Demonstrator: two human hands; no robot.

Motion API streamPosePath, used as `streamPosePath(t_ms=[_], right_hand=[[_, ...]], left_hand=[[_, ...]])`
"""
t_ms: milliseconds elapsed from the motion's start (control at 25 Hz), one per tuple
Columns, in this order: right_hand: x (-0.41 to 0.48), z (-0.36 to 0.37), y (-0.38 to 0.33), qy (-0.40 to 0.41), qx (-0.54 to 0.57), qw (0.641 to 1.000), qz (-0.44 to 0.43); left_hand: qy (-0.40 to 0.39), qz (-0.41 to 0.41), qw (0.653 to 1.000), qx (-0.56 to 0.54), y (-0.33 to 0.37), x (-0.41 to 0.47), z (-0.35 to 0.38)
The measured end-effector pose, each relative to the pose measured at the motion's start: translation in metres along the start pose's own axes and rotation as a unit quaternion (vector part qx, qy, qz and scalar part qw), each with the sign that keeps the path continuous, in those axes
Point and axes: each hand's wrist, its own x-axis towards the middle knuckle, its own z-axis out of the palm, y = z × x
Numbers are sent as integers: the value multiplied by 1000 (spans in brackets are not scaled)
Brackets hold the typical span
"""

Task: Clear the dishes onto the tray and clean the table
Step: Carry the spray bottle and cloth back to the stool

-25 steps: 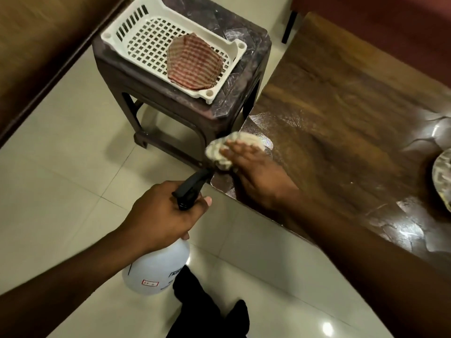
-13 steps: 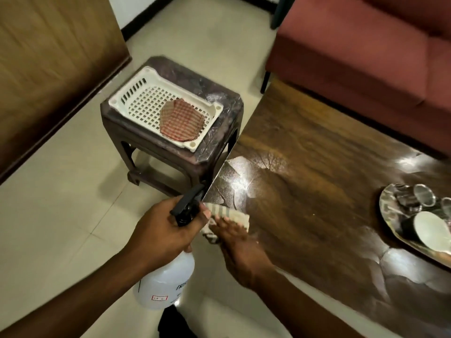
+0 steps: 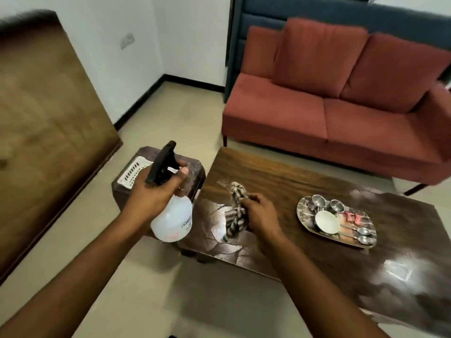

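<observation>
Now the right hand (image 3: 258, 213) gripped the cloth (image 3: 235, 215), lifted off the left edge of the table (image 3: 280, 181); the left hand (image 3: 151, 196) still clutched the spray bottle (image 3: 174, 220)

place: home living room | cues: red sofa (image 3: 341, 103), coffee table (image 3: 305, 191)

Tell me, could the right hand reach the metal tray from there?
Probably yes: only bare table lies between the right hand and the tray, though it grips the striped cloth.
</observation>
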Motion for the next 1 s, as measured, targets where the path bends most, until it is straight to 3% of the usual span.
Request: streamPosePath(t_ms=[200, 480, 560, 680, 840, 1000], right_hand=[[-55, -58, -47, 32, 109, 994, -5], [-64, -2, -117, -14, 180, 983, -28], [-53, 24, -120, -29, 193, 981, -20], [-29, 76, -112, -68, 208, 974, 64], [-2, 147, -100, -115, 311, 925, 187], [10, 202, -94, -130, 373, 896, 201]], left_hand=[[2, 80, 997, -8, 76, -44, -44], [121, 78, 989, -32, 106, -6, -95], [123, 87, 988, -45, 98, 15, -108], [121, 78, 989, -42, 71, 51, -133], [88, 66, 994, -21, 22, 102, -174], [45, 52, 998, 1, -18, 151, -200]])
